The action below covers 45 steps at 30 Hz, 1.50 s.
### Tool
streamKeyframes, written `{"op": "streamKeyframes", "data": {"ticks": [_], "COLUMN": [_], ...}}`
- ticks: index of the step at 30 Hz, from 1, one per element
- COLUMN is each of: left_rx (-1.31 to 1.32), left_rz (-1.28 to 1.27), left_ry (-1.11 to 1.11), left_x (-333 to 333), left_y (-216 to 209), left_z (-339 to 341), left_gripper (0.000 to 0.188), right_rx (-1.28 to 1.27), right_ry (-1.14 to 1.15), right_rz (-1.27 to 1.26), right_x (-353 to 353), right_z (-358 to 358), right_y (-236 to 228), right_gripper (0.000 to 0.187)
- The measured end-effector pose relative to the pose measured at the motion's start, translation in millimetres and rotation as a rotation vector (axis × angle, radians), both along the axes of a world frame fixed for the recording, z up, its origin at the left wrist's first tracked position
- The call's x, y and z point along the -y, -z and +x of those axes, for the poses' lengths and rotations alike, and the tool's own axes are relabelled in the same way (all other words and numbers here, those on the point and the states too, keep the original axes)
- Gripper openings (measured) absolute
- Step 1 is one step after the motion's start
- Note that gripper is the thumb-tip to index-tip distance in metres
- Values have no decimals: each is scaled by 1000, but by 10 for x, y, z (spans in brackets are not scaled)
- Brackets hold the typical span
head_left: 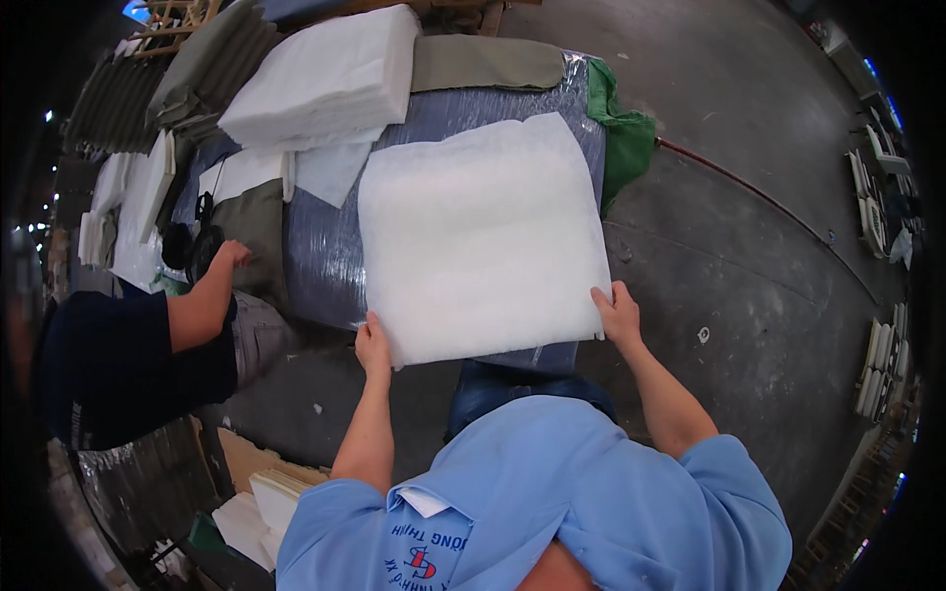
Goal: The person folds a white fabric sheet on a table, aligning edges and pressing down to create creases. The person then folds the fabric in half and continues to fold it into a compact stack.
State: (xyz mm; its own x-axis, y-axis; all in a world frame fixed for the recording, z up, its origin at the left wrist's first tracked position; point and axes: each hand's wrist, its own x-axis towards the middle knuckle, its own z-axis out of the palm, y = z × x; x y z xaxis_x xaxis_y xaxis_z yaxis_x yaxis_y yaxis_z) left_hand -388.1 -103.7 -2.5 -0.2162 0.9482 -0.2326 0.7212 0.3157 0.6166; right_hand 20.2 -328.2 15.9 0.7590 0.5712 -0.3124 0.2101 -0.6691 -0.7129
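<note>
A square sheet of white batting [483, 241] lies over the near right end of a table wrapped in clear plastic film [325, 251]. Its near left corner is pinched in my left hand [374, 347], thumb on top. At the near right corner my right hand [619, 313] grips the edge the same way. The fingers beneath the sheet are hidden. Beyond it, to the left, stands a thick stack of white batting sheets [330, 74]. An olive-grey fabric piece [488, 64] lies along the table's far edge.
On the left a co-worker in a dark shirt [118, 364] rests a hand on an olive cloth [251, 231]. Folded grey-green covers [212, 69] are piled at the far left. Green cloth [623, 128] hangs off the table's right corner; a reddish hose or cord [749, 182] runs rightward from it.
</note>
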Motion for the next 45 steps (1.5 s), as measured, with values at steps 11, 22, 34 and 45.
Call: {"op": "streamKeyframes", "data": {"ticks": [11, 22, 34, 45], "left_rx": [34, -203, -82, 198], "left_rz": [48, 16, -284, -239], "left_ry": [28, -3, 183, 139], "left_x": [-62, 69, -683, -830], "left_y": [-87, -210, -476, -675], "left_z": [-226, -196, 173, 334], "left_gripper": [63, 53, 74, 53], "right_rx": [3, -49, -290, -617], "right_ry": [-100, -158, -211, -48], "right_rz": [43, 109, 95, 200], "right_x": [214, 355, -293, -400], "right_z": [55, 59, 460, 576], "right_y": [57, 102, 97, 42], "right_gripper": [36, 34, 19, 16]}}
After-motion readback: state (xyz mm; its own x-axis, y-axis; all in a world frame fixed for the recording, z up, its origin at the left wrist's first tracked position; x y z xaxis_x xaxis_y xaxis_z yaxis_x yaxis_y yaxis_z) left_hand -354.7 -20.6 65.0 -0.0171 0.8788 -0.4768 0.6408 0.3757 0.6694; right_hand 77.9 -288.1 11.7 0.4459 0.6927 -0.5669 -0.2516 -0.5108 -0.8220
